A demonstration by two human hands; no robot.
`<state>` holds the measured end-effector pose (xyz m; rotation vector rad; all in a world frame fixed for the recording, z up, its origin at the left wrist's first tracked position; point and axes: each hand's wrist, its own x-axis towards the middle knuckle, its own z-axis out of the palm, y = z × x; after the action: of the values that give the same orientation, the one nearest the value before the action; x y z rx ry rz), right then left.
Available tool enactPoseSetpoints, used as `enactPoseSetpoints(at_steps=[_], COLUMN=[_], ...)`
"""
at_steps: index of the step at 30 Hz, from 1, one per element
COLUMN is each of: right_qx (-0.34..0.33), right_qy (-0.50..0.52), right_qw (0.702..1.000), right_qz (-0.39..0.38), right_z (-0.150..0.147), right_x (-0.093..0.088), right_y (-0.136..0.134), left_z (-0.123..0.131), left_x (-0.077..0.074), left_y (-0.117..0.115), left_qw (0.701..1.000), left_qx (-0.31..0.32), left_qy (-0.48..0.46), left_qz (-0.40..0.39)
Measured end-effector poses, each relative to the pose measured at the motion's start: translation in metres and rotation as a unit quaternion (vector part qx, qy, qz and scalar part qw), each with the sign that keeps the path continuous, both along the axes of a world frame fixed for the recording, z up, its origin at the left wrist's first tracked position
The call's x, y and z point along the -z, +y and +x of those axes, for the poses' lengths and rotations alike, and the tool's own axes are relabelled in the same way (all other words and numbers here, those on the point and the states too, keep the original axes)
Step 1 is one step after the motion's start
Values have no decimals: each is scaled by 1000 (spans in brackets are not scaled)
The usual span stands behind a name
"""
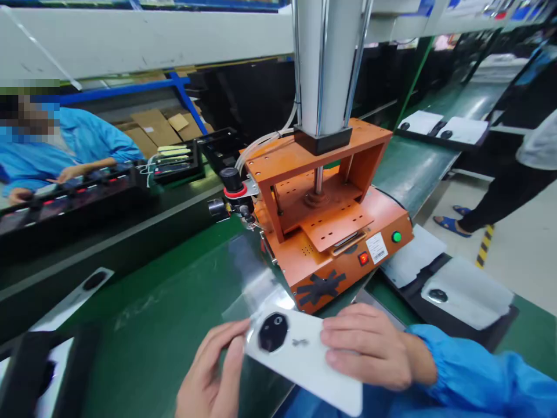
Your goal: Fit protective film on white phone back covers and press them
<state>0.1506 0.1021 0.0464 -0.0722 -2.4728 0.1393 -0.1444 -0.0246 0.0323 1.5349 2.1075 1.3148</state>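
Note:
A white smartphone [304, 354], its back facing up with a dark round camera module, is held above the green bench near the front. Clear film seems to stick out at its camera end. My left hand [215, 368] pinches that end at the corner between thumb and fingers. Across the other half of the back lie the closed fingers of my right hand [368, 345], gripping the phone; its thumb is hidden. Just beyond stands an orange press machine [322, 249] with a lit red switch and a green button.
Transparent film sheets [256, 278] lie left of the press. At the right, a black tray [456, 331] holds white phones in film; another tray [444, 139] sits farther back. A dark tray [82, 371] is at lower left. A co-worker in blue [91, 136] sits across; another person [509, 180] stands right.

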Motion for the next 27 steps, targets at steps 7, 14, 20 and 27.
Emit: enactPoseSetpoints(at_steps=[7, 14, 20, 27], right_qx=[258, 371, 306, 256], right_qy=[81, 91, 66, 68], right_qw=[963, 924, 946, 950], right_qz=[10, 36, 87, 162], right_z=[105, 129, 116, 114], right_x=[-1, 14, -3, 4], right_y=[-5, 3, 13, 22], left_z=[53, 72, 76, 82], left_x=[-27, -41, -31, -34], left_y=[111, 149, 146, 149], left_qw=[961, 960, 968, 959], left_qx=[193, 235, 200, 173], left_qy=[-182, -37, 87, 134], left_qz=[-73, -149, -120, -182])
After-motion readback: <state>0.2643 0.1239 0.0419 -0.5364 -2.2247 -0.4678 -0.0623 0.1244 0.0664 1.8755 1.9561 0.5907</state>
